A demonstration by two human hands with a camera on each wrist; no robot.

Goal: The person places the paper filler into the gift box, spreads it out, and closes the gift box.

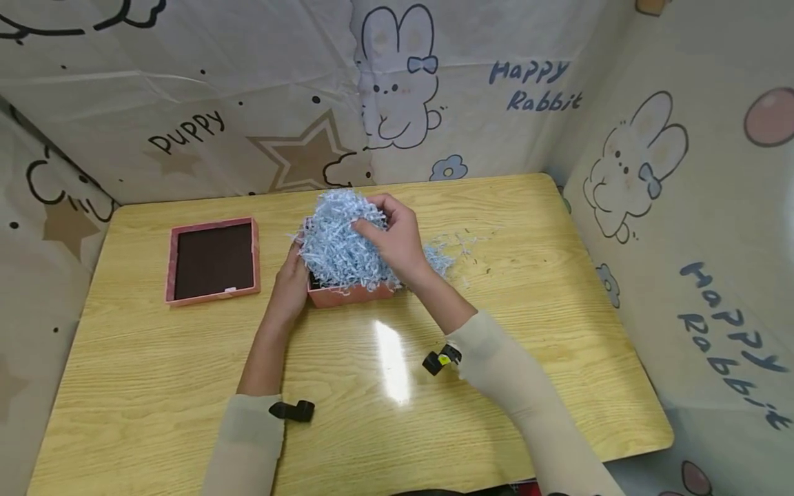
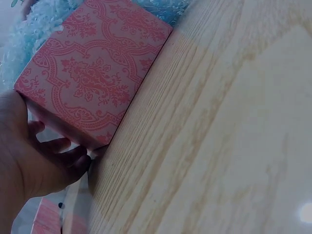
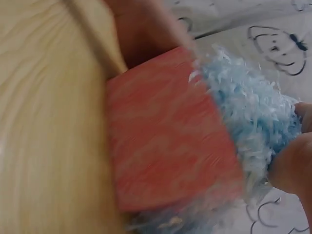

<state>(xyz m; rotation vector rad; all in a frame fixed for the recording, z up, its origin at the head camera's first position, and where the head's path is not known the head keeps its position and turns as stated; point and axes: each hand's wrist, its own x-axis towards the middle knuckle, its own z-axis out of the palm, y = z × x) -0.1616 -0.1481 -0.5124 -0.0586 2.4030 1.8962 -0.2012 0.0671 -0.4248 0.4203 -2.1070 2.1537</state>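
A pink patterned box sits near the back of the table, heaped above its rim with light-blue shredded paper. My left hand rests against the box's left side. In the left wrist view, its slightly bent fingers touch the patterned wall low down. From the right, my right hand grips the top of the heap, thumb on the near side and fingers behind, partly sunk in the strands. The right wrist view is blurred and shows this hand at the paper beside the box. The inside of the box is mostly hidden.
A shallow pink lid with a dark inside lies to the left of the box. More shredded paper and loose strands lie on the table to the right. Behind and beside the table hangs printed cloth.
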